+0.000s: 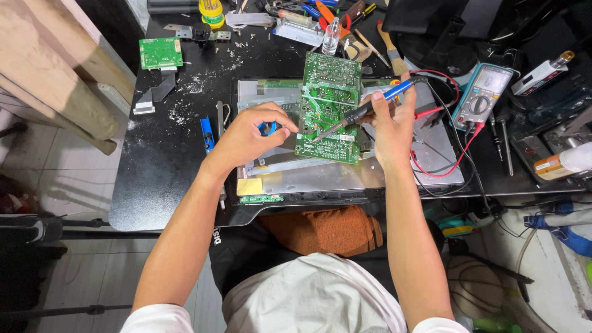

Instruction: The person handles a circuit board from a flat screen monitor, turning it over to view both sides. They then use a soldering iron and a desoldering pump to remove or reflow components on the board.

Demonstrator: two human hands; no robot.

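Green circuit board [328, 108] is lying solder side up on a grey metal panel [345, 176], and both hands are working over it. The right hand [390, 120] is wrapping its fingers [377, 98] tightly around the blue handle of a soldering iron [364, 111], thumb and forefinger clamped near the black collar, while the tip is slanting down and left to touch the board near its lower middle. The left hand [250, 132] is pinching its thumb and forefinger together at the board's left edge; a small blue item is showing under the curled fingers, but what exactly they are gripping cannot be told. Both forearms are reaching in from below, over an orange cloth [327, 229] lying in the lap.

Red and black leads [459, 157] are trailing across the panel's right side toward a teal multimeter [482, 95] resting just beside it. A smaller green board [160, 52] is sitting well apart at the far left of the black table [160, 166], near a grey ribbon cable [154, 95] and scattered white debris. A brush [391, 49], pliers and other tools are crowding the table's far edge.
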